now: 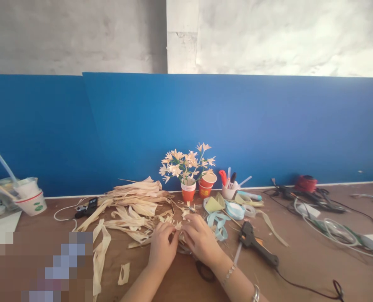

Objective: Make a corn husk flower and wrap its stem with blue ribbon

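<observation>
Concrete wall [79, 37] is rising behind a blue partition [236, 121], which is bordering the far edge of a brown table [136, 270]. Near the middle of the table's near edge, two bare hands are working close together. Between their fingertips, a small pale flower [178, 226] is showing. The left hand [163, 246] is curving inward, its thumb and fingers set narrowly beside the flower; the right hand [203, 243] is bending toward it from the other side, fingers likewise narrow. Which hand is gripping the flower cannot be told. Dark-handled scissors [205, 272] are lying partly beneath the right hand. Dried husk strips [136, 199] are spreading from the left hand toward the far edge, and one short husk piece [123, 274] is lying apart, nearer the near edge. At the middle of the far edge, pale flowers on green stems [186, 162] are standing in stacked red-and-white paper cups [188, 193]; red paper cups [205, 186] are standing just beside them, followed by a white cup of pens and tools [228, 192]. Light blue ribbon [220, 231] and a black glue gun [257, 245] are lying right of the right hand. Toward the right edge, coiled cables [339, 233] are resting; near the left edge, a red-rimmed white cup [32, 204] is standing.
</observation>
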`<state>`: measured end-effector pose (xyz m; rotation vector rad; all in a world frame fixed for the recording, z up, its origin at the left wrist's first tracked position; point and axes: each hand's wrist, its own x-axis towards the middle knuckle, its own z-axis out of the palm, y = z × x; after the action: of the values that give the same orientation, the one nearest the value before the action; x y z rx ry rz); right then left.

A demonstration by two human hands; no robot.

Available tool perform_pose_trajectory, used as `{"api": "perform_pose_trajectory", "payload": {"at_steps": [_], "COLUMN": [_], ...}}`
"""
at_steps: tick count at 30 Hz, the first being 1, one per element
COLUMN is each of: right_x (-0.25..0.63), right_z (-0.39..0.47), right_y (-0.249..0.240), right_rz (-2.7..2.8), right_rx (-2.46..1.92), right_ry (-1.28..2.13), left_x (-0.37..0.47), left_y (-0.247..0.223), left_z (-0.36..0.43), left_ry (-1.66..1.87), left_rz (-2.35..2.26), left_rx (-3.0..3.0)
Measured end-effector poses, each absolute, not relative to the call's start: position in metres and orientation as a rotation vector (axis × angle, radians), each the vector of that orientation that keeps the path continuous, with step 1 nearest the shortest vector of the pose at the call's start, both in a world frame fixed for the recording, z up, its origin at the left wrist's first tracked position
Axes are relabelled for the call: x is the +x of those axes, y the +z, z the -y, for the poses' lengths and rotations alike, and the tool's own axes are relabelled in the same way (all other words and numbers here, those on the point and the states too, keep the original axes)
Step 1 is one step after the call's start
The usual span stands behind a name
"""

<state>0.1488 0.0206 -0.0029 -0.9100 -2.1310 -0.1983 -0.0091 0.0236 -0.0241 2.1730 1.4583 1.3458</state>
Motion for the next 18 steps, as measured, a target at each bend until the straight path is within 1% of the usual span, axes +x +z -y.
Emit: {"api": "perform_pose_trajectory", "payload": {"at_steps": [3,11,14,18], "right_x": [0.151,0.144,0.139,0.137], "right_z": [-0.018,-0.014,-0.013,-0.013], "right_y": [-0.001,-0.011,-0.013,-0.014], "right_rz": [2.082,1.945,1.984,1.985], "right_rx": [-0.936,-0.841,-0.862,-0.895], "right_ry": [-0.112,-0.044,0.030,0.160], "left_x": [-0.010,-0.009,-0.007,-0.008], "left_y": [-0.026,-0.024,-0.021,-0.020], "left_z": [-0.028,-0.027,-0.025,-0.024], "left_ry": [1.401,1.452,1.405,1.323], "left_rz": [-1.370,-0.938,-0.789,-0.728], "left_rx": [1.932,0.858,0.699,0.703]}}
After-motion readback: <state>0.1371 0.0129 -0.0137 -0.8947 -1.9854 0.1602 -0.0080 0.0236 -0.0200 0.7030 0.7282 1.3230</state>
